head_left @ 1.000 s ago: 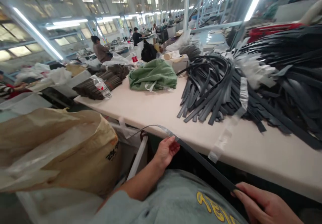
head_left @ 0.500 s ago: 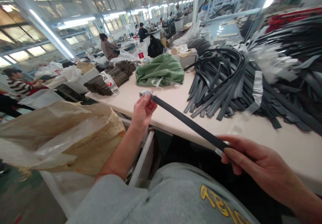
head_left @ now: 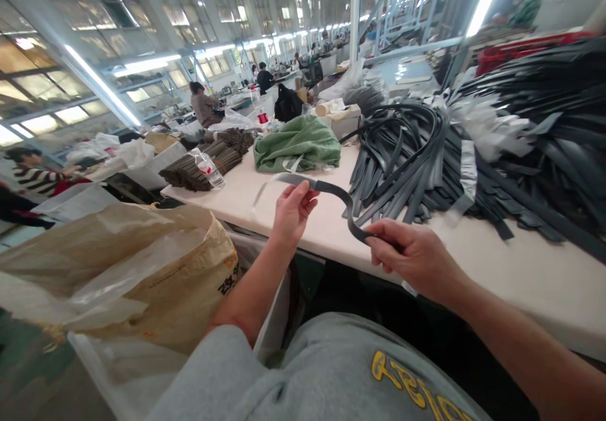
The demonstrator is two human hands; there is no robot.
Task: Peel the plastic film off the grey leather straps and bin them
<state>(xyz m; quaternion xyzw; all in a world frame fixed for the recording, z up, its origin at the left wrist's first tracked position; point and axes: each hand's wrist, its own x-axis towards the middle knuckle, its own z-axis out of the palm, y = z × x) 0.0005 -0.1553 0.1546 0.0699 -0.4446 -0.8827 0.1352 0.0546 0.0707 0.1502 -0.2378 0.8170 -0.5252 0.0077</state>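
A dark grey strap [head_left: 341, 195] runs between my two hands, slack and bent in an S-shape. My left hand [head_left: 295, 209] pinches it near its far end, where a pale translucent strip [head_left: 277, 177] sticks out to the left and curls down. My right hand [head_left: 411, 252] is closed around the strap's other part, over the table's front edge. Just beyond on the table [head_left: 246, 197] lies a large heap of similar dark straps [head_left: 402, 162]. A crumpled whitish strip [head_left: 468, 171] hangs over that heap.
Behind my hands sits a green cloth bundle [head_left: 298, 143]. Left of it lie a plastic bottle [head_left: 208, 168] and bundled brown strips [head_left: 184, 171]. A large open tan sack [head_left: 189, 282] stands by my left arm. More dark straps [head_left: 568, 105] are piled at far right. Several people work farther back.
The strap was stretched straight and now bends in a curve. My hands have come closer together, the right one moving up and left. The pale strip now extends beyond my left fingers.
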